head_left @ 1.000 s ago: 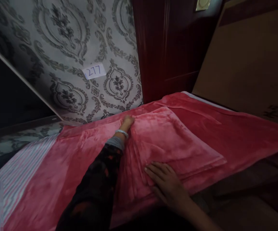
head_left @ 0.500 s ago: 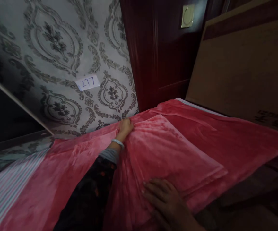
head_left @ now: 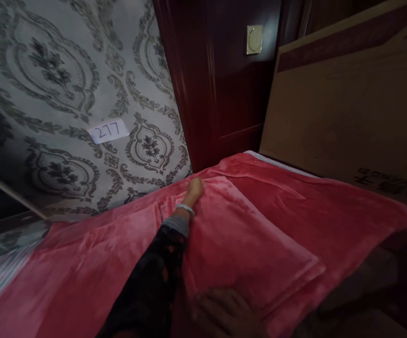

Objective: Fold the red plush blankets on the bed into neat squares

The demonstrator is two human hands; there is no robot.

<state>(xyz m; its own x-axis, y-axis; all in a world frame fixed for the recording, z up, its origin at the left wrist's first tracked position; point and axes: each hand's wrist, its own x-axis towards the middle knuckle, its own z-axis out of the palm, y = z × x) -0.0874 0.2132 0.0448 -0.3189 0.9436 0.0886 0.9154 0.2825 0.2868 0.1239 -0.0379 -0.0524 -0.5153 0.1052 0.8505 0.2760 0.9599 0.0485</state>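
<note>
Gripping cloth [head_left: 246, 244] at far edge

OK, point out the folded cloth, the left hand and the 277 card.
Cloth [head_left: 244, 244]: head view, middle of the folded part's upper face.
Left hand [head_left: 194, 189]: head view, back of the hand.
Card [head_left: 108, 131]: head view, on its written face.
</note>
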